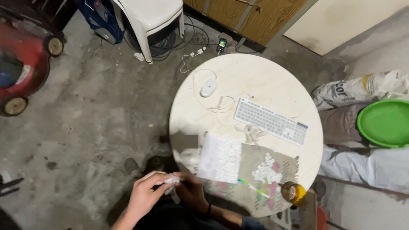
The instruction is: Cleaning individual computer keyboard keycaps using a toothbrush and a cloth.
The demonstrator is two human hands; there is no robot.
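Where round white table [272, 81] stood on grey concrete floor [98, 110], left hand [145, 194] and right hand [192, 191] met, pinching small crumpled white wipe [172, 180].

Red mower [19, 64] cut off at 9 o'clock edge; small white thing [172, 180] in fingers too blurred to identify.

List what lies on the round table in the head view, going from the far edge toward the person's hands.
White mouse → white keyboard → sheet of loose white keycaps laid in rows → green toothbrush, then, off the table's near edge, both hands, left hand and right hand, pinching a small white piece.
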